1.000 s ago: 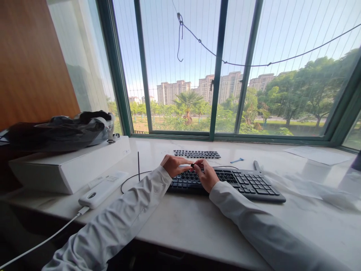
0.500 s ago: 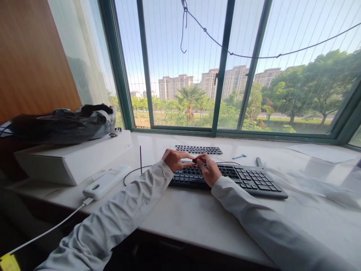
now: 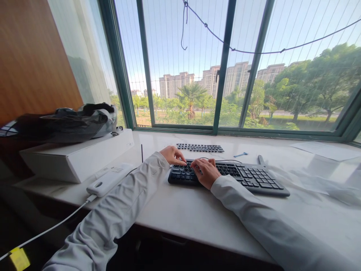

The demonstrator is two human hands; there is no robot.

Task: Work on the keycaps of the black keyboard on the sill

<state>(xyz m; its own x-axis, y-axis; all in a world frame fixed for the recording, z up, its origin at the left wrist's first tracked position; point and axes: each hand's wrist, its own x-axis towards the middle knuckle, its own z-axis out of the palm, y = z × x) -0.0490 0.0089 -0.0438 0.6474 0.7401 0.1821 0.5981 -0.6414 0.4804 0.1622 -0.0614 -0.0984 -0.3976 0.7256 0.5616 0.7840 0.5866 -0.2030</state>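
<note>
On the white table lay the black keyboard, with the right hand bent low over its left half and the left hand by its back left edge, though I couldn't tell if either pinched anything, and loose keys sat behind it.

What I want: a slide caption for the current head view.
Left hand and right hand over a black keyboard, rows of keycaps beyond.
</note>
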